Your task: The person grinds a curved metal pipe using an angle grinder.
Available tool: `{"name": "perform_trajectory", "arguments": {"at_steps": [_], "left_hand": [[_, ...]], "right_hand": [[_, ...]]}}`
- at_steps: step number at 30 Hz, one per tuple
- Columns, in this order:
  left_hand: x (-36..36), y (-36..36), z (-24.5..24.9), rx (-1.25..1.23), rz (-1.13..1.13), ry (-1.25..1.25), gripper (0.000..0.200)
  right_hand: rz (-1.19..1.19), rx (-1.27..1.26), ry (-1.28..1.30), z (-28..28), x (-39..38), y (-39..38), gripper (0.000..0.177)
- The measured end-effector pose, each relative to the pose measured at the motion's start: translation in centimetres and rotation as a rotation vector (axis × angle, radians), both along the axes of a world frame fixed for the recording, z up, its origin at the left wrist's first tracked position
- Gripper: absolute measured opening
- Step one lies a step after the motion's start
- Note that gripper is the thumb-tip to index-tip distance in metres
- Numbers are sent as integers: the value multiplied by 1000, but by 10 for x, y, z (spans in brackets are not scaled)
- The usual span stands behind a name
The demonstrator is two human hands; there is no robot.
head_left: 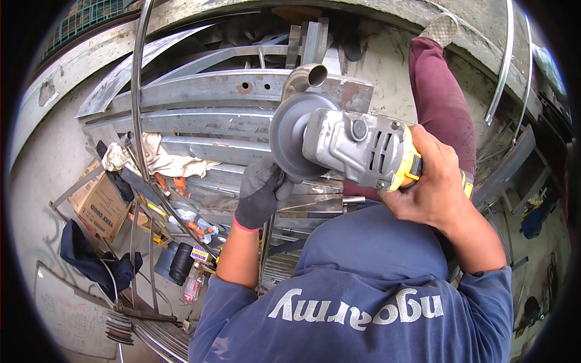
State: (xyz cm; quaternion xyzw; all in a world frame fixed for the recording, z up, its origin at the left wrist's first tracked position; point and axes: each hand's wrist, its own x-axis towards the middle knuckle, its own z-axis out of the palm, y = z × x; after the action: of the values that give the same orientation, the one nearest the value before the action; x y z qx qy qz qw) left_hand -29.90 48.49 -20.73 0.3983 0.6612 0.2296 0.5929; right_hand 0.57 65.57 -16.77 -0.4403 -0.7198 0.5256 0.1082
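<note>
My right hand (433, 175), bare, is wrapped around the yellow-and-black body of an angle grinder (354, 145). The grinder's grey head points left, and its round disc (290, 130) overlaps a shiny curved metal tube (296, 81). The tube's open end shows above the disc; its middle is hidden behind it. My left hand (263, 187) wears a dark grey glove with a red cuff. Its fingers are closed around the lower part of the tube, right at the disc's lower left edge, with the grip partly hidden.
Long steel beams (206, 88) lie under the work. A bent metal pipe (138, 91) rises at the left, near a white cloth (163, 154). A cardboard box (100, 206), a bottle (192, 284) and orange tools (200, 228) stand lower left. My outstretched leg (442, 85) is at upper right.
</note>
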Motion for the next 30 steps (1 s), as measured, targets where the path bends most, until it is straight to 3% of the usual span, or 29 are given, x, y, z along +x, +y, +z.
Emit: {"name": "perform_trajectory", "arguments": {"at_steps": [2, 5, 7, 9, 12, 21, 23, 26, 30], "left_hand": [[2, 4, 4, -78, 109, -99, 20], [-1, 6, 6, -262, 357, -462, 35], [-1, 6, 6, -286, 412, -532, 45], [5, 8, 5, -230, 352, -388, 54], [2, 10, 7, -335, 432, -573, 58], [2, 12, 9, -337, 473, -644, 55], [0, 9, 3, -276, 447, -605, 47], [4, 25, 7, -185, 177, -242, 31], [10, 33, 11, 206, -68, 153, 22]], "right_hand": [[9, -18, -22, 1, 1, 0, 60], [2, 15, -2, 1, -1, 1, 59], [13, -8, -16, 1, 1, 1, 59], [13, -7, -7, 0, 1, 0, 59], [12, 14, 3, -1, 0, 0, 59], [6, 11, 7, -2, -1, 0, 59], [0, 8, 25, -3, -2, -2, 60], [19, -8, 21, 2, 1, 4, 60], [32, 53, 30, 1, 5, -2, 61]]}}
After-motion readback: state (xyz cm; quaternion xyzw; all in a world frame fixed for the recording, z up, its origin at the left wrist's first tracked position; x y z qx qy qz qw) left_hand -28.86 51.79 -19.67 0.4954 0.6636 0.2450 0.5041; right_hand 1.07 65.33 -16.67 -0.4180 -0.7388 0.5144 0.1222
